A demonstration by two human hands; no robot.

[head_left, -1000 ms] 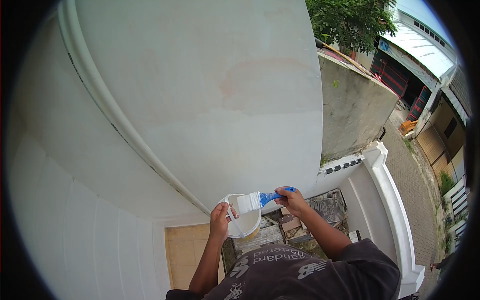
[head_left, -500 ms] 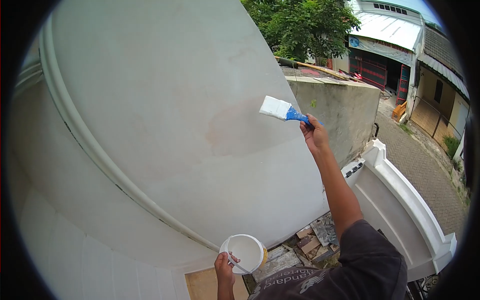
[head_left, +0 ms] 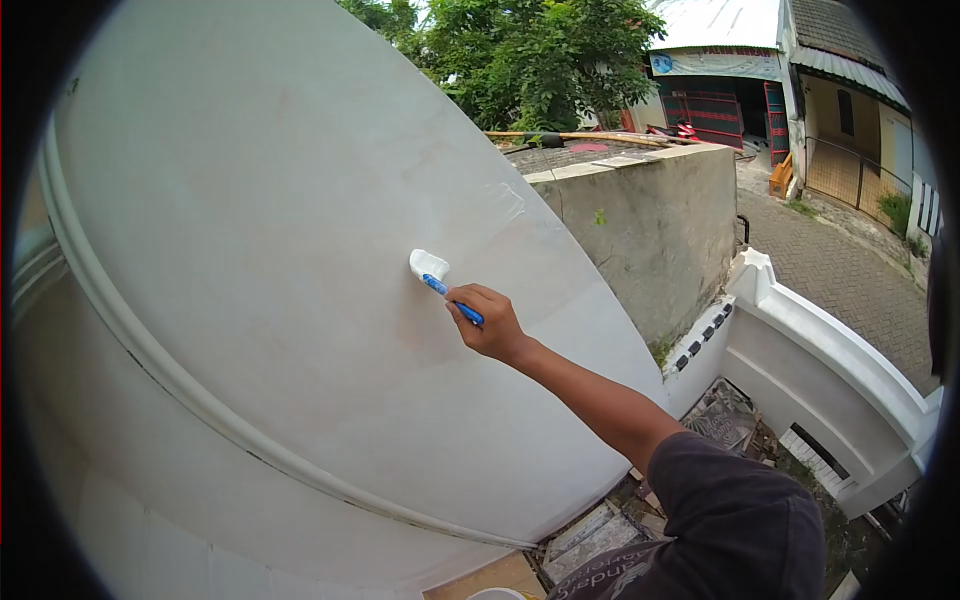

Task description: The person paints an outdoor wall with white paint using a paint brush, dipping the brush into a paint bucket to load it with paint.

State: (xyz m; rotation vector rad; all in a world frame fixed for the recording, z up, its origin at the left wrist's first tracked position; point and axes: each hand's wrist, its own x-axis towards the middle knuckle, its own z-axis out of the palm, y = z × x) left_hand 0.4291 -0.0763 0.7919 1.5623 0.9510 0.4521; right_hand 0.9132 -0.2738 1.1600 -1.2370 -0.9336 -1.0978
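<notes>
Brush (head_left: 432, 270) moved left onto wall (head_left: 300, 250), right hand (head_left: 485, 322) gripping, bucket dropped away

Setting: outdoor exterior of a house in a residential street, viewed from height. Evidence: broad off-white plastered house wall (head_left: 300, 200) with a raised horizontal moulding band (head_left: 200, 410); bare grey concrete boundary wall (head_left: 650, 230); white-painted masonry fence with capped post (head_left: 800, 320); brick-paved lane (head_left: 850, 270); neighbouring houses with corrugated metal roofs (head_left: 720, 20) and red metal gate (head_left: 715, 115); leafy green tree (head_left: 530, 60); stacked rubble and tiles at ground level (head_left: 720, 420).
</notes>
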